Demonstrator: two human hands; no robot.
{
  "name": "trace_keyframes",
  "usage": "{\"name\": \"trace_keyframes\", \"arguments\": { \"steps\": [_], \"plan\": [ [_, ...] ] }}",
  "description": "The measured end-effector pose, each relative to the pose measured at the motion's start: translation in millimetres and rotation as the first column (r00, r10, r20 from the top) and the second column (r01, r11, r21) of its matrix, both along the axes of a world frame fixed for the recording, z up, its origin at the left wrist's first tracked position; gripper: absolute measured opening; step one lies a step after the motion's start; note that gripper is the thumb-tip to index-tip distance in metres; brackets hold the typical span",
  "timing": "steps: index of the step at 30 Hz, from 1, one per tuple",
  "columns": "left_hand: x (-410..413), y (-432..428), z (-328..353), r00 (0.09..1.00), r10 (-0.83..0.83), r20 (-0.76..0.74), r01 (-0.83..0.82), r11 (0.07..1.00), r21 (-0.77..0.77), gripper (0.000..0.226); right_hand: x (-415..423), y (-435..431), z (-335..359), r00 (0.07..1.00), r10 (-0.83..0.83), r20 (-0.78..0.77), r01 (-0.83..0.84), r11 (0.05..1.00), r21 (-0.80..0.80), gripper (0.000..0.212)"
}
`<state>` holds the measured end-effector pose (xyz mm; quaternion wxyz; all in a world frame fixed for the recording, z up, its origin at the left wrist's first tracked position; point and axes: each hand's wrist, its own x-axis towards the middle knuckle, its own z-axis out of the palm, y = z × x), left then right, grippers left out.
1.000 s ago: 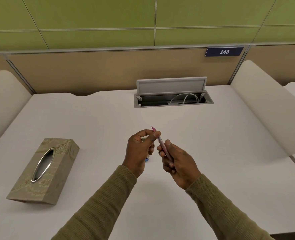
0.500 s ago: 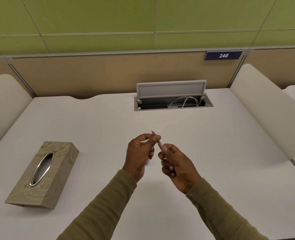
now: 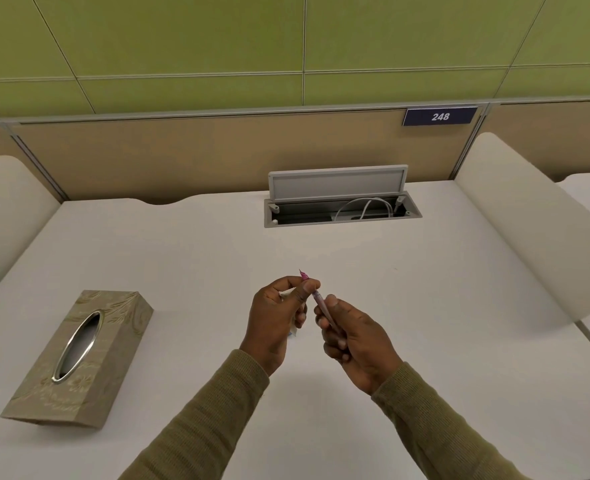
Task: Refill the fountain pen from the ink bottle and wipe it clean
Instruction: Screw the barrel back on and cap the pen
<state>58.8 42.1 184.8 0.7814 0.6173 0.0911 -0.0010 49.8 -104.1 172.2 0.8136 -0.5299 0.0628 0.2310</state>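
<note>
A slim pink fountain pen [image 3: 318, 299] is held above the middle of the white desk [image 3: 407, 306], its nib pointing up and away. My right hand [image 3: 350, 336] grips the pen's barrel. My left hand [image 3: 278, 315] pinches the section just below the nib between thumb and forefinger, with something white, perhaps a tissue, showing inside its fingers. A small blue-and-white object peeks out under the left hand; I cannot tell whether it is the ink bottle.
A beige tissue box [image 3: 78, 356] with an oval metal opening lies at the left. An open cable hatch [image 3: 340, 202] with white cables sits at the back of the desk. Padded dividers [image 3: 529, 223] flank both sides.
My right hand has slid a little down the barrel, away from the left thumb. The view has tilted down slightly. Both hands still hold the pen.
</note>
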Motion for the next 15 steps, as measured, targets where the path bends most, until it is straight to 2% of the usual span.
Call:
{"name": "trace_keyframes", "arguments": {
  "steps": [3,6,9,15],
  "plan": [
    [-0.9,-1.7,-1.1,1.000,0.002,-0.008,-0.002,1.000,-0.006,0.031,-1.3,-0.2,1.0,0.999,-0.014,-0.040,0.015,1.000,0.021,0.033],
    [0.3,-2.6,-3.4,1.000,0.017,-0.023,-0.017,1.000,-0.002,0.022,-2.1,0.3,2.5,1.000,-0.002,-0.014,0.002,1.000,0.023,0.024],
    [0.3,-3.2,-4.5,1.000,0.015,-0.024,-0.015,1.000,-0.008,0.023,-1.6,-1.0,1.3,1.000,0.018,0.016,-0.018,1.000,0.003,0.026],
    [1.8,-5.6,-6.7,1.000,-0.006,-0.028,0.006,1.000,0.002,0.021,-2.4,-5.2,-0.9,0.999,0.036,-0.027,-0.035,0.999,0.030,0.028]
  ]
}}
